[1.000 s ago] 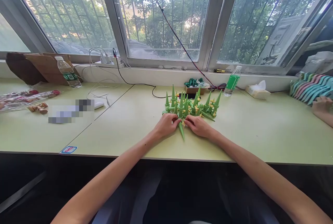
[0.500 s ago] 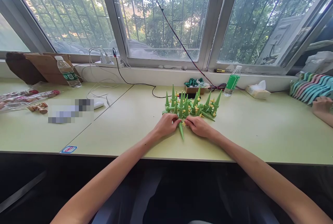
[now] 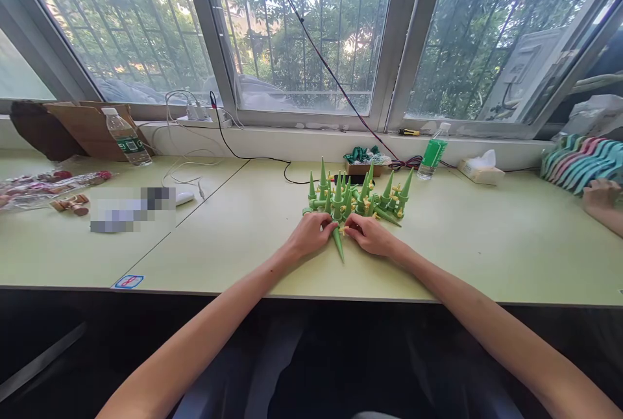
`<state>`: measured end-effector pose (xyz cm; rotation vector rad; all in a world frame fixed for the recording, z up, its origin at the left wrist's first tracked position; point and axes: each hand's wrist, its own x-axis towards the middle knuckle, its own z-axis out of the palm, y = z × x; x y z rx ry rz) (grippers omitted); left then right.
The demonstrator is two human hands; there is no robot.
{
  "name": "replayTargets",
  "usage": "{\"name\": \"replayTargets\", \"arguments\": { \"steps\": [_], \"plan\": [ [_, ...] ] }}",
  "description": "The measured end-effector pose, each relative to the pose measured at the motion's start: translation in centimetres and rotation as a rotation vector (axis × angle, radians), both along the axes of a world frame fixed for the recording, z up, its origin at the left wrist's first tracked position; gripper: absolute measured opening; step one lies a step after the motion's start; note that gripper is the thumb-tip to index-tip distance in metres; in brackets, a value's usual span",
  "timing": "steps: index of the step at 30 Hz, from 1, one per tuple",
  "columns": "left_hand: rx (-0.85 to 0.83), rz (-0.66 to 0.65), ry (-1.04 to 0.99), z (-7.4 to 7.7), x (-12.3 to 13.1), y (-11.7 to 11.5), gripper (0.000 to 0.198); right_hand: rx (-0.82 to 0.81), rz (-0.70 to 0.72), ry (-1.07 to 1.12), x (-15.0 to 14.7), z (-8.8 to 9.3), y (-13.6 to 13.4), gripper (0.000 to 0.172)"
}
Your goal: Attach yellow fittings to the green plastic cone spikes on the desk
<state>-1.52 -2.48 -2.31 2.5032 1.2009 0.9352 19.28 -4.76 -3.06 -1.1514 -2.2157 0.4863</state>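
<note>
Several green plastic spikes (image 3: pixel 363 197) with small yellow parts stand in a cluster on the pale green table. One green spike (image 3: pixel 338 245) lies in front of them, its tip toward the table's front edge. The fingers of my left hand (image 3: pixel 314 232) are closed on the wide end of this spike. Close by on the right, my right hand (image 3: pixel 368 233) pinches at the small yellow piece (image 3: pixel 342 230) beside the spike's wide end.
Behind the cluster sits a small brown box (image 3: pixel 365 168). Farther right are a green-labelled bottle (image 3: pixel 433 152), a tissue pack (image 3: pixel 481 170) and stacked hangers (image 3: pixel 584 163), with another person's hand (image 3: pixel 602 195). At left are a bottle (image 3: pixel 127 138) and wooden pieces (image 3: pixel 71 203).
My right fingers have shifted very slightly at the yellow piece, which shows a little more. My left hand stays on the spike.
</note>
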Motion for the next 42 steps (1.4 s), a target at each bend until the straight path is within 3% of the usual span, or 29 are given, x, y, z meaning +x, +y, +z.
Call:
{"name": "replayTargets", "arguments": {
  "steps": [14,19,26,42],
  "plan": [
    [0.008,-0.025,0.01,0.15,0.09,-0.05,0.019,0.065,0.0,-0.078,-0.05,-0.53,0.45,0.031],
    [0.004,-0.02,0.021,0.2,0.02,-0.12,0.021,0.052,-0.016,-0.066,-0.07,-0.43,0.34,0.031],
    [0.005,-0.023,0.02,0.09,-0.02,-0.06,0.021,0.025,-0.014,-0.039,0.03,-0.37,0.21,0.013],
    [0.021,-0.041,0.003,0.22,0.01,-0.18,0.021,0.055,0.037,-0.054,0.02,-0.32,0.11,0.03]
  ]
}}
